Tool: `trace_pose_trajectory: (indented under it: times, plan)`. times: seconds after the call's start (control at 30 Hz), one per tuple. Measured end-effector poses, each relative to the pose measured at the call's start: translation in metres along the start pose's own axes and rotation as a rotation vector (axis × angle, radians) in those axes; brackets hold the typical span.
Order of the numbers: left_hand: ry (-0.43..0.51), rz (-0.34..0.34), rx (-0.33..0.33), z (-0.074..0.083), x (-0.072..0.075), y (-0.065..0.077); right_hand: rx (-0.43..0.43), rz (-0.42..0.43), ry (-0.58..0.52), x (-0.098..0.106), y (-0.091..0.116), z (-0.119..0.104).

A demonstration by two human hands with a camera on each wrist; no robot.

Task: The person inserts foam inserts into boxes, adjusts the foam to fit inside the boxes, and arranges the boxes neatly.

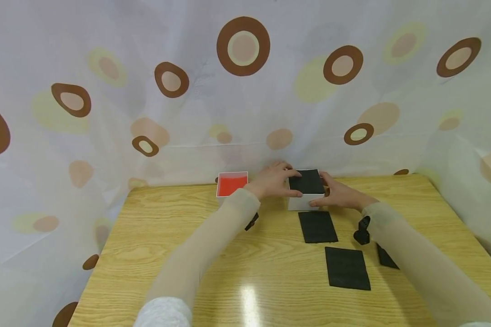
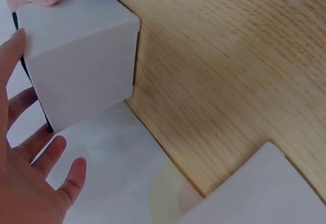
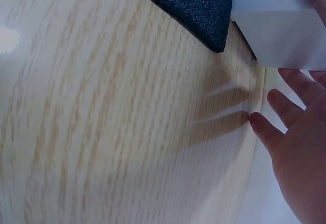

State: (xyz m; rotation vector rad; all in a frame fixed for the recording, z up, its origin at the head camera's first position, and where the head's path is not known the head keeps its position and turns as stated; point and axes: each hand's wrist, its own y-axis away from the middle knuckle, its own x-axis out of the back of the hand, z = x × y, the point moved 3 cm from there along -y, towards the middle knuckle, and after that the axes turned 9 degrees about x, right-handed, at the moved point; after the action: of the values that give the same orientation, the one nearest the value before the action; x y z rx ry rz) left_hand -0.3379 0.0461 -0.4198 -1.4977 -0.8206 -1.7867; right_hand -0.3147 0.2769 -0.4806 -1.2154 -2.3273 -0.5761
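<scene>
A white box [image 1: 304,202] stands at the back of the table, with a black foam-like square [image 1: 307,181] on its top. My left hand [image 1: 273,180] comes from the left, its fingertips touching the square and the box's upper edge. In the left wrist view the fingers [image 2: 48,155] are spread loosely, some off the box. On the other side my right hand [image 1: 341,194] holds the box, thumb on the front face and some fingers round the right side. Other right fingers [image 3: 285,109] are extended beside it in the right wrist view.
Left of my left hand stands another white box [image 1: 217,190] with a red inside, partly hidden by the forearm. Black squares lie in front, one near the box [image 1: 318,227], one nearer [image 1: 348,268], one partly under the right forearm [image 1: 386,257]. A patterned curtain [image 1: 245,113] hangs behind.
</scene>
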Motion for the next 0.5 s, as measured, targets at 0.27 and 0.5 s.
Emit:
trace_pose_trajectory:
  times: [0.27,0.5]
  plan:
    - [-0.029,0.026,-0.064,0.010,-0.005,0.006,0.033,0.005,-0.045,0.001,0.000,0.001]
    - [-0.131,0.039,-0.187,0.026,-0.018,0.008,0.051,0.011,-0.033,0.000,0.000,0.000]
